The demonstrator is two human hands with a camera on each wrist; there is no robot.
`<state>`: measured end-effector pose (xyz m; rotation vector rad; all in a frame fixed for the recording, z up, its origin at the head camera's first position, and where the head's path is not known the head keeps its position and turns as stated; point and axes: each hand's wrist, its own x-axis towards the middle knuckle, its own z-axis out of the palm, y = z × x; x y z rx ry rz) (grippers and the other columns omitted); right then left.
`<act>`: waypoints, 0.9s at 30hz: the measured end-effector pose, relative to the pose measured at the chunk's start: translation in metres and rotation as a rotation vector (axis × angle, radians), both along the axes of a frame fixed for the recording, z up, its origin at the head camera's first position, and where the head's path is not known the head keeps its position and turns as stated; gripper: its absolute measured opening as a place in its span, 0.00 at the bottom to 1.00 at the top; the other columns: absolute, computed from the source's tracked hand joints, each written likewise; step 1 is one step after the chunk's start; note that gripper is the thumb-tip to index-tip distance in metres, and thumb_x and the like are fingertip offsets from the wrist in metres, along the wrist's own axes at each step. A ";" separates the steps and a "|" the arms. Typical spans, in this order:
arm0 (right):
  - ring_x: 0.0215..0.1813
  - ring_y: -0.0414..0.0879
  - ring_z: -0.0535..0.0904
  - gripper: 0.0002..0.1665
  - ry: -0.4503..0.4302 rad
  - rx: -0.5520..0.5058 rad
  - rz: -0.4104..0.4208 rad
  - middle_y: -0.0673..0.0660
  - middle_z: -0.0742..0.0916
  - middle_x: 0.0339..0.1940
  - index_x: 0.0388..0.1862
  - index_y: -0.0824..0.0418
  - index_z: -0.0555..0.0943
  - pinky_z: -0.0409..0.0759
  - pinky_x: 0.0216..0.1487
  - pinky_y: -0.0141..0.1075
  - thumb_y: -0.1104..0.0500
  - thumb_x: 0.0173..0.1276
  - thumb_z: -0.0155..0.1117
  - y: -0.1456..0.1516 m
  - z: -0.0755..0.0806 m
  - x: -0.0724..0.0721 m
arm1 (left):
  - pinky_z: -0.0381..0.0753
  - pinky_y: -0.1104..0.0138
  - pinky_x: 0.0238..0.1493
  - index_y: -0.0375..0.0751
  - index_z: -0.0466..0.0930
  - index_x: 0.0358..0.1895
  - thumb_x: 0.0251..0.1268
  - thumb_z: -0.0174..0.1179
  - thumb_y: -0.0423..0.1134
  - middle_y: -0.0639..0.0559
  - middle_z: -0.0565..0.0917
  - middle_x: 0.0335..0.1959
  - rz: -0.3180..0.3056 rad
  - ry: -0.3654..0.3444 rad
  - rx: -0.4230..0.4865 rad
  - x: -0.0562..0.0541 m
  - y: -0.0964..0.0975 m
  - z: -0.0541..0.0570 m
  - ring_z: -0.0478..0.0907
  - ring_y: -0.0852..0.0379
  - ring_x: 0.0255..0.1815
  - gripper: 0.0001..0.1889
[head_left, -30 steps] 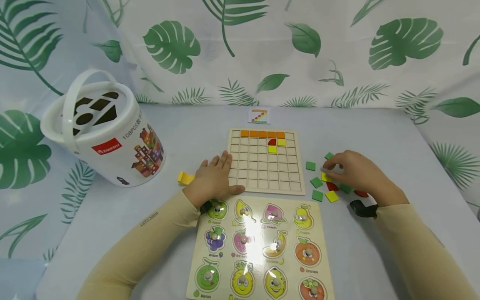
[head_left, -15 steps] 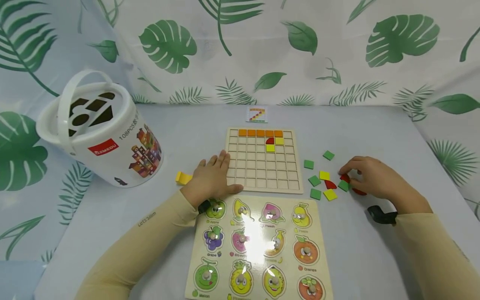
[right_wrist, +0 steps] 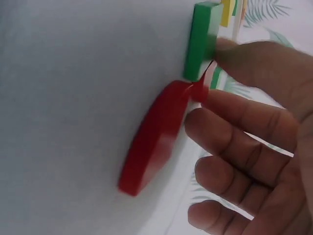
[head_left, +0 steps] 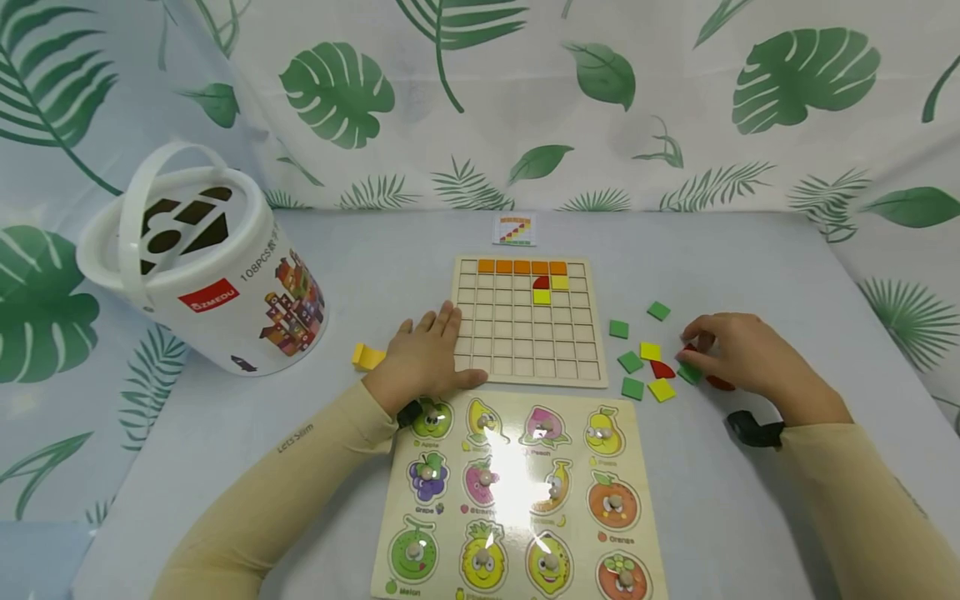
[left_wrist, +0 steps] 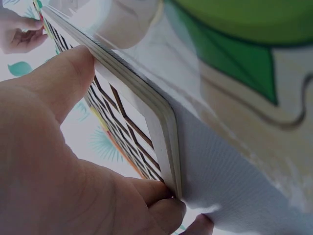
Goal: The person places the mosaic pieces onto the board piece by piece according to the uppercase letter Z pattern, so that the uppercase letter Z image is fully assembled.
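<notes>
My left hand lies at the lower left corner of a wooden grid board, fingers straight along its left side and thumb on its front edge. Set in the board are a row of orange square tiles, two yellow tiles and a red quarter-circle tile. At the right, my right hand pinches another red quarter-circle tile between thumb and index finger, beside a green square tile. A further red tile lies below its fingers.
Several loose green and yellow tiles lie between board and right hand. A fruit knob puzzle lies in front. A white bucket stands at left, a yellow block by the left hand. A small pattern card lies behind the board.
My right hand has moved right from the yellow and green tiles to a red tile, and its thumb and index finger have closed on it. The left hand stays on the board.
</notes>
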<state>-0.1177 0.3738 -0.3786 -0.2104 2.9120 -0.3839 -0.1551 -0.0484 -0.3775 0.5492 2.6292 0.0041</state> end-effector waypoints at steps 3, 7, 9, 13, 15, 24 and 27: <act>0.42 0.53 0.80 0.20 -0.017 -0.007 0.011 0.60 0.90 0.40 0.51 0.68 0.87 0.85 0.39 0.44 0.57 0.64 0.77 -0.002 0.002 -0.002 | 0.48 0.43 0.86 0.39 0.36 0.86 0.69 0.50 0.76 0.44 0.39 0.88 0.001 0.003 0.002 0.000 -0.001 -0.001 0.46 0.40 0.88 0.59; 0.48 0.57 0.79 0.19 -0.015 -0.001 0.042 0.62 0.89 0.46 0.54 0.67 0.87 0.86 0.49 0.55 0.62 0.64 0.75 -0.006 0.002 -0.003 | 0.48 0.43 0.86 0.39 0.36 0.86 0.69 0.50 0.76 0.44 0.39 0.88 0.002 0.003 0.003 -0.001 -0.001 -0.001 0.46 0.40 0.88 0.59; 0.49 0.58 0.79 0.20 0.002 0.015 0.038 0.63 0.88 0.47 0.53 0.66 0.86 0.85 0.52 0.59 0.59 0.65 0.76 -0.007 0.001 -0.003 | 0.48 0.43 0.86 0.39 0.35 0.86 0.69 0.50 0.76 0.44 0.39 0.88 0.000 0.002 0.002 -0.001 0.000 -0.001 0.46 0.40 0.88 0.59; 0.45 0.57 0.79 0.24 0.019 0.048 -0.012 0.64 0.88 0.43 0.51 0.67 0.86 0.85 0.48 0.57 0.50 0.65 0.77 -0.006 -0.002 -0.003 | 0.49 0.43 0.86 0.39 0.35 0.86 0.69 0.49 0.76 0.44 0.39 0.88 0.000 0.003 0.001 -0.001 0.000 -0.001 0.46 0.40 0.88 0.59; 0.44 0.57 0.80 0.24 0.012 0.055 -0.028 0.64 0.89 0.41 0.50 0.67 0.86 0.85 0.46 0.56 0.50 0.65 0.77 -0.007 -0.002 -0.004 | 0.49 0.43 0.86 0.39 0.36 0.86 0.69 0.49 0.77 0.44 0.39 0.88 0.000 0.004 0.001 -0.001 0.001 -0.001 0.46 0.40 0.88 0.59; 0.50 0.60 0.78 0.19 0.012 0.018 0.006 0.65 0.88 0.46 0.52 0.67 0.86 0.83 0.54 0.61 0.60 0.64 0.76 -0.011 -0.001 -0.004 | 0.48 0.44 0.87 0.39 0.35 0.86 0.69 0.49 0.77 0.44 0.38 0.88 0.000 0.003 -0.008 0.000 0.001 -0.001 0.45 0.41 0.88 0.59; 0.50 0.61 0.78 0.19 0.010 0.019 -0.001 0.65 0.88 0.46 0.51 0.67 0.86 0.83 0.53 0.60 0.60 0.64 0.75 -0.011 0.000 -0.004 | 0.48 0.44 0.87 0.39 0.36 0.86 0.69 0.50 0.77 0.44 0.39 0.88 0.000 0.003 -0.006 -0.001 0.000 -0.002 0.46 0.41 0.88 0.59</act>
